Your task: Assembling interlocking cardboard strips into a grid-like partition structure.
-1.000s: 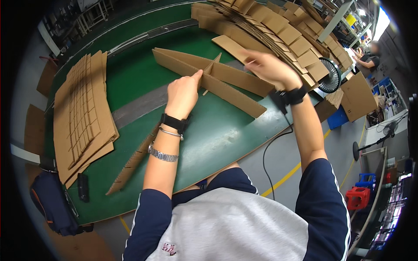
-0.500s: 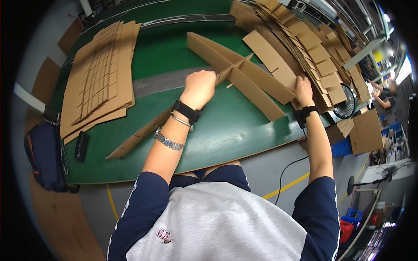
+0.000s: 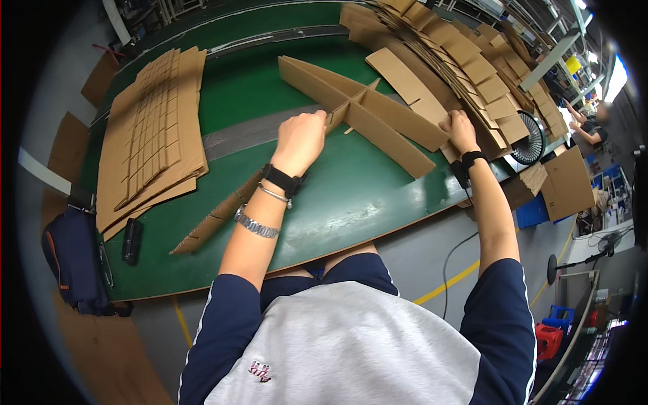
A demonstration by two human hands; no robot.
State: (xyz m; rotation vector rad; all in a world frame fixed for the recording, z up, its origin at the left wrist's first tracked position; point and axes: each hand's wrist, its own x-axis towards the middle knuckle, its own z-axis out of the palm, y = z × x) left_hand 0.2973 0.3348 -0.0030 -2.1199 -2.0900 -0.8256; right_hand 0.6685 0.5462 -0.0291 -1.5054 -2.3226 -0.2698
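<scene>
While left hand point(image 3: 302, 138) grips notched cardboard strip point(image 3: 217, 217), right hand point(image 3: 462, 132) curls at flat panel point(image 3: 403, 78), hold unclear.

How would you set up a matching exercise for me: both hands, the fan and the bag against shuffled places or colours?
1. left hand
2. right hand
3. fan
4. bag

A. dark blue, at the left end of the table
B. at the near end of the flat cardboard strip
C. black, round, right of both hands
D. at the crossed cardboard strips

Pairs: 1-D, 2-B, 3-C, 4-A
</scene>
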